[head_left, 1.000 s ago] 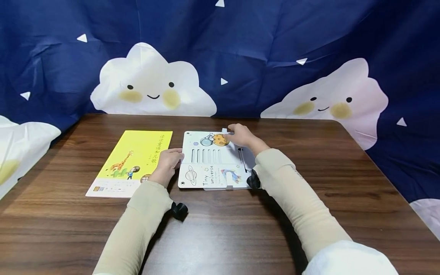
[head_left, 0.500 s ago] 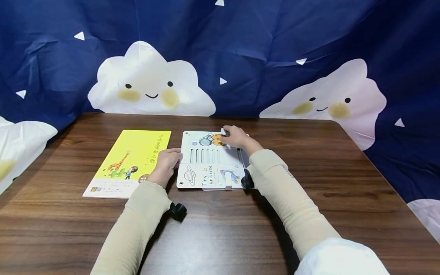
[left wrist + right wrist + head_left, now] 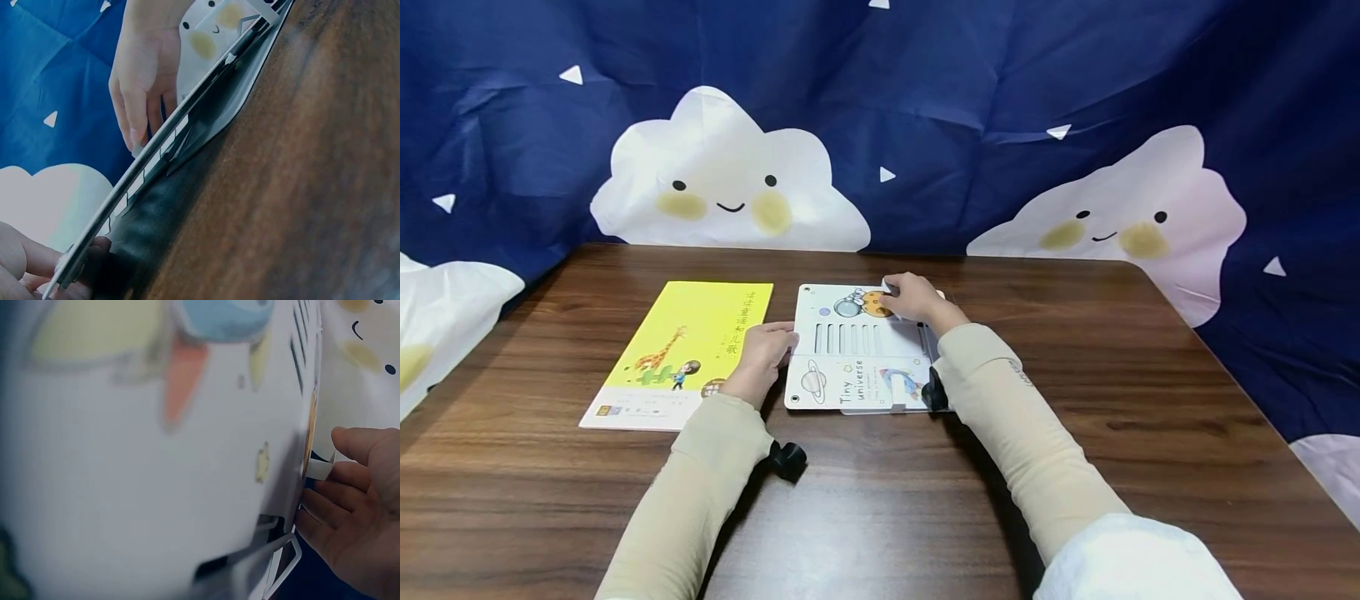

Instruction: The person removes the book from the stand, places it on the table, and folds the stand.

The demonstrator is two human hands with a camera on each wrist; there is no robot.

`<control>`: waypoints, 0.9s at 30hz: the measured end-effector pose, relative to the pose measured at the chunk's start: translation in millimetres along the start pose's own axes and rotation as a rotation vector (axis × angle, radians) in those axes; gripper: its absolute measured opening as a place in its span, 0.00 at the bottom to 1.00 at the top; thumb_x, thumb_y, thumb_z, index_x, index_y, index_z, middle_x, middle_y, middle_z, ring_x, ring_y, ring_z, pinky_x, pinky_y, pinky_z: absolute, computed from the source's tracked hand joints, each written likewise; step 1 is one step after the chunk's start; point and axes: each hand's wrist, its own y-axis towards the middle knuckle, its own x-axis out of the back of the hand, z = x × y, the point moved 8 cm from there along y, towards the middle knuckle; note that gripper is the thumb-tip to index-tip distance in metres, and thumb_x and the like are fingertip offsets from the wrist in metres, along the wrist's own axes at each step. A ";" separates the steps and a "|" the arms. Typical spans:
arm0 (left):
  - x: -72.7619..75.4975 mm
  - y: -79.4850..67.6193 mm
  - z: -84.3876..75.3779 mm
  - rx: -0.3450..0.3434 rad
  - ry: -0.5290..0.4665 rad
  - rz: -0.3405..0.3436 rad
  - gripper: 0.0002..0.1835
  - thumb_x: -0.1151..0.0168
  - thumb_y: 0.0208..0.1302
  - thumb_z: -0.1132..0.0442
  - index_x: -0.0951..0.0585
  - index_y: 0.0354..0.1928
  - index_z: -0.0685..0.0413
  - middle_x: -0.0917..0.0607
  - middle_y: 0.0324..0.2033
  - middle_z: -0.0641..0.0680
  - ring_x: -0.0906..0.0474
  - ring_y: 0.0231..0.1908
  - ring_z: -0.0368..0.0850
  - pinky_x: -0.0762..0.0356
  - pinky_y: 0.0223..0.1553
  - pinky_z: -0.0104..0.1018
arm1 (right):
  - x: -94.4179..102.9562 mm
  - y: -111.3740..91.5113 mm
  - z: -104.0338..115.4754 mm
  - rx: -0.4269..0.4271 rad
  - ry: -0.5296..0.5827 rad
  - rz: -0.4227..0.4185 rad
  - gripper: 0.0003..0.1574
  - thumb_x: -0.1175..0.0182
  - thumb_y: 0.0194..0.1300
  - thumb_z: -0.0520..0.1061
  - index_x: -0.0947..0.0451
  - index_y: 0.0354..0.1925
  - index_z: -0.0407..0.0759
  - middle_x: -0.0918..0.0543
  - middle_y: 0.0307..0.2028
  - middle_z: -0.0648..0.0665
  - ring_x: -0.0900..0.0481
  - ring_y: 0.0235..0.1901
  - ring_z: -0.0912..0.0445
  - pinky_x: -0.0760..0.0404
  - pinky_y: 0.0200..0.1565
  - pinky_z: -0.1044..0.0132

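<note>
A white book stand [image 3: 850, 340], printed with an astronaut, planets and "Tiny universe", is on the wooden table, partly raised from its underside. My left hand [image 3: 766, 354] grips its left edge; the left wrist view shows the thumb and fingers [image 3: 25, 262] on either side of the panel. My right hand [image 3: 917, 300] is at the far edge by a small white tab [image 3: 320, 469]. Its fingers touch that edge, and the thumb is held apart from them. Wire page clips [image 3: 284, 562] stick out at the stand's lower edge.
A yellow children's book [image 3: 677, 354] with a giraffe on its cover lies flat left of the stand, partly under my left hand. Behind the brown table [image 3: 865, 500] hangs a dark blue curtain [image 3: 925, 100] with white clouds.
My right hand has shifted slightly left along the stand's far edge, toward the white tab. My left hand keeps its grip on the left edge, and the yellow book stays put.
</note>
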 end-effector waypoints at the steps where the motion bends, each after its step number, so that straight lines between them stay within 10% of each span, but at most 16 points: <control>1: 0.5 -0.2 -0.1 -0.003 0.010 -0.001 0.19 0.51 0.50 0.74 0.25 0.47 0.67 0.23 0.35 0.59 0.31 0.23 0.38 0.35 0.17 0.22 | -0.2 -1.1 1.0 0.005 -0.006 -0.002 0.31 0.51 0.62 0.47 0.43 0.61 0.38 0.36 0.57 0.41 0.42 0.57 0.50 0.42 0.55 0.60; 27: 3.0 3.0 2.4 0.021 -0.001 0.041 0.19 0.52 0.52 0.74 0.26 0.48 0.66 0.22 0.36 0.59 0.29 0.23 0.37 0.32 0.21 0.23 | 2.3 -13.4 1.9 0.037 0.018 0.018 0.32 0.52 0.63 0.48 0.44 0.61 0.35 0.38 0.58 0.39 0.43 0.58 0.48 0.41 0.55 0.58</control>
